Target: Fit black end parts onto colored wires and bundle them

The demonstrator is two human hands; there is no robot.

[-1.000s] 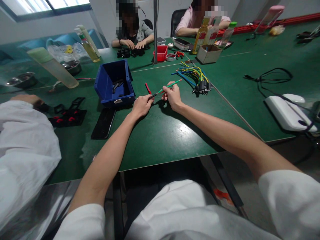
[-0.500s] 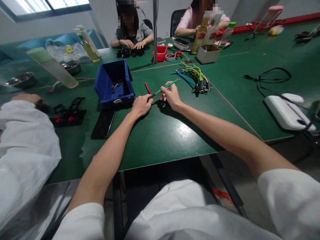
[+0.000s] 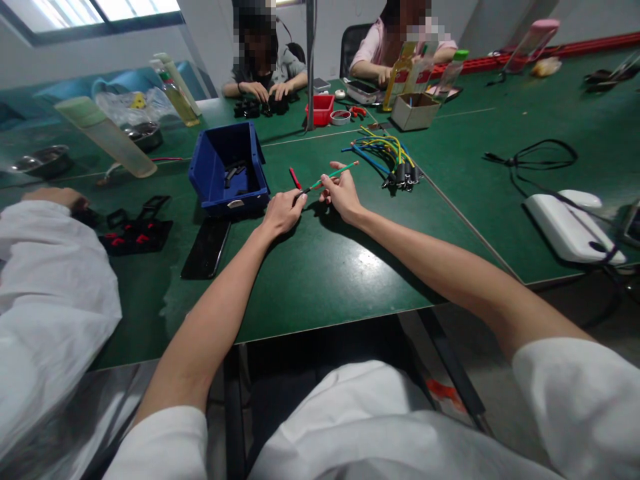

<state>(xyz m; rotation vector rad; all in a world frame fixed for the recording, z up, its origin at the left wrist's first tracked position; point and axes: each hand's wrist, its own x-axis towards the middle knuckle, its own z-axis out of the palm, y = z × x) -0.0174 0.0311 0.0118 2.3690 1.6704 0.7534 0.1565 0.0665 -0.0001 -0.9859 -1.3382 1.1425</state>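
My left hand (image 3: 283,212) is closed on the dark end of a green wire, where a small black piece shows at the fingertips. Farther along the same green wire (image 3: 345,169), my right hand (image 3: 342,195) pinches it between thumb and fingers. The wire's free end, copper-coloured, points up and to the right. Just behind my fingers lies a slim red object (image 3: 295,177), partly hidden, its kind unclear. Left of my left hand stands a blue bin (image 3: 200,180) with several small black pieces (image 3: 235,172) inside.
Blue and yellow-green wires with black ends (image 3: 400,163) lie to the right. A black phone (image 3: 206,248) is beside my left forearm. A white device (image 3: 570,227) with a cable sits far right. A metal pole (image 3: 310,67) rises ahead. A co-worker's white sleeve (image 3: 55,267) is at left.
Both hands keep nearly the same place and grip on the green wire. The view has shifted very slightly.
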